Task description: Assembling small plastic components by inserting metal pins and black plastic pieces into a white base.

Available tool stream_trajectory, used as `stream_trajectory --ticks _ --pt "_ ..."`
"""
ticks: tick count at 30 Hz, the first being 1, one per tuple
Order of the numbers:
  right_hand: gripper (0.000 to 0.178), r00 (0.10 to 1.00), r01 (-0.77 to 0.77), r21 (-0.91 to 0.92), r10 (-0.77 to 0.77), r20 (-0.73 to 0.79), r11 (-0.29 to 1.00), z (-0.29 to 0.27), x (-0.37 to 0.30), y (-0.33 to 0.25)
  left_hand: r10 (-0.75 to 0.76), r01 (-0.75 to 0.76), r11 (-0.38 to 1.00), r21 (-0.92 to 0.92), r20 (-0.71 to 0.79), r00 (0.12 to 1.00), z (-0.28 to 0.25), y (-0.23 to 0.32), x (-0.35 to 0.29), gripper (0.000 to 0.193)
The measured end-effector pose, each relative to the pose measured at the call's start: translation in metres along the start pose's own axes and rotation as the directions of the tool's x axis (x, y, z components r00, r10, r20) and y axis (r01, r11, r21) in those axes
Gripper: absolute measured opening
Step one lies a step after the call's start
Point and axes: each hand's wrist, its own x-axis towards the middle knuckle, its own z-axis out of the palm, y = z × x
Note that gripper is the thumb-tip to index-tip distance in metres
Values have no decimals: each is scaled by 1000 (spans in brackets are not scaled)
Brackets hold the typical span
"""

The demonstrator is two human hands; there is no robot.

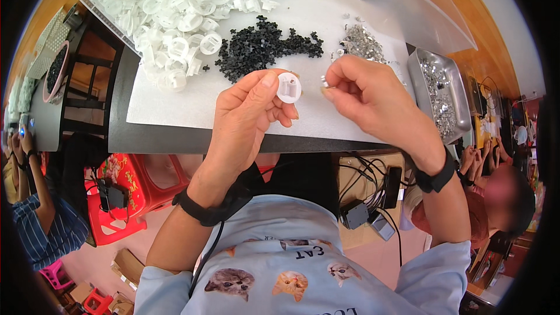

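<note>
The white round part (289, 88) sits at the left hand's (251, 102) fingertips.

A narrow gap runs between black parts (251, 49) and silver pieces (363, 42); white parts (186, 9) block far left; metal tray (458, 84), right.

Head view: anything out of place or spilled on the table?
One stray: a single black piece lies apart from the black pile, near the white parts. Loose silver bits outside the metal tray could be deliberate.
</note>
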Motion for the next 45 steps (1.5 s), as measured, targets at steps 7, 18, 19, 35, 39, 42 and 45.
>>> stream_trajectory --ticks 7,18,19,35,39,42,45 --pt "7 967 195 69 -180 -181 978 30 5 -6 8 -8 1000 -14 -12 1000 1 -1 0 28" --pt "5 928 279 -126 -301 -218 952 37 4 -9 -4 4 1000 -22 -1 1000 -1 0 -1 27" --pt "8 934 271 -143 -296 -201 952 38 2 -10 1 -1 1000 -26 8 1000 -2 0 -1 27" --pt "22 903 347 -164 -376 -206 923 41 1 -6 0 0 998 -55 7 1000 -3 -1 -1 26" --pt "31 923 314 -243 -355 -150 918 40 -6 -8 5 -6 998 -55 -16 1000 -1 -1 0 25" --pt "34 935 286 -285 -332 -126 915 39 -9 -12 15 -17 998 -52 -27 1000 -2 -2 0 25" --pt "32 935 267 -242 -312 -172 933 42 -12 -11 18 -19 998 -52 -21 1000 -1 -2 0 24"
